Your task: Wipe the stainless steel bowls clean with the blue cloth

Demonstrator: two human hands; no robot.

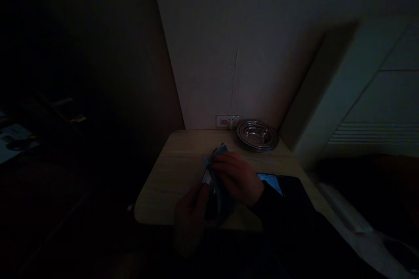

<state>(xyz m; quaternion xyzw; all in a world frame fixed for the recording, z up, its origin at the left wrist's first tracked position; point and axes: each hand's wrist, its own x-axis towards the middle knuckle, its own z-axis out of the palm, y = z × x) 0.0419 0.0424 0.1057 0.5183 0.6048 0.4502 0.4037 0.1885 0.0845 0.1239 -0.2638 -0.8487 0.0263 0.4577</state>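
The scene is very dark. My left hand [190, 213] is closed at the near side of the table, its thumb pressed against a shiny, pale item [207, 177] that looks like metal; its full shape is lost in shadow. My right hand [237, 177] is closed on a blue cloth [221, 150], fingers bent over its upper part. The cloth hangs down beside the shiny item and touches it. Behind my right hand, a stack of round steel bowls [257, 135] rests on the table.
The small wooden table [163, 174] has rounded corners and stands against a pale wall [209, 52]. A wall socket [227, 121] sits just above its back edge. A lit phone [271, 182] lies by my right sleeve. A white cabinet [366, 96] rises at the right.
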